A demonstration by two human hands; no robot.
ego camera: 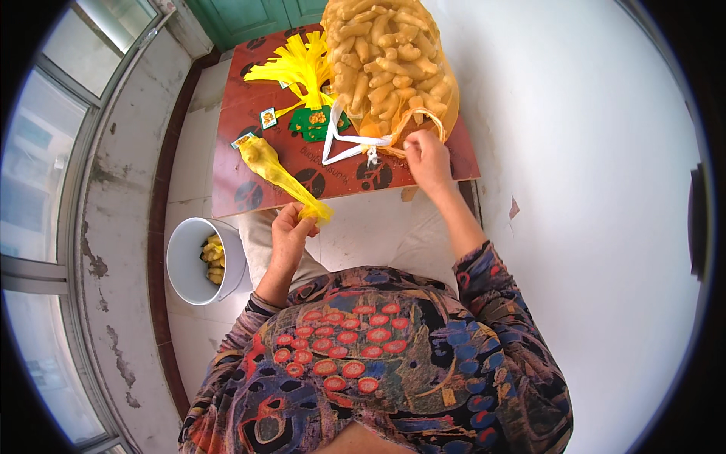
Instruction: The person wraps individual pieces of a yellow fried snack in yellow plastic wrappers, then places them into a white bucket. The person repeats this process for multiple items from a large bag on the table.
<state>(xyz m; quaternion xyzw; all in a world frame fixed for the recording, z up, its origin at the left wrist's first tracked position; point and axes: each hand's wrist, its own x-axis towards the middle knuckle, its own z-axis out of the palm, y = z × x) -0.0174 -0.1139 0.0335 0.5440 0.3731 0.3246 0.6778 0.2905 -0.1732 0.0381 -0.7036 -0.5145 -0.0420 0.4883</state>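
Observation:
My left hand [292, 230] grips the gathered open end of a yellow mesh bag [272, 170]. Lumpy ginger-like roots fill the bag's far end, which rests on the red board table with a small label at its tip. My right hand [426, 156] is at the orange rim of a big orange mesh sack [391, 62] full of ginger-like roots; its fingertips are bent near the rim, and whether they grip it cannot be told. A white strap [349, 139] lies at the sack's mouth. Yellow mesh sleeves [306, 68] are bundled left of the sack, over green labels [317, 122].
The red printed board table [363, 181] stands before me. A white bucket [195, 261] with several filled yellow bags [214, 258] is on the floor at left. A windowed wall [119, 227] runs along the left, a white wall [567, 198] along the right. A green door [249, 20] is behind the table.

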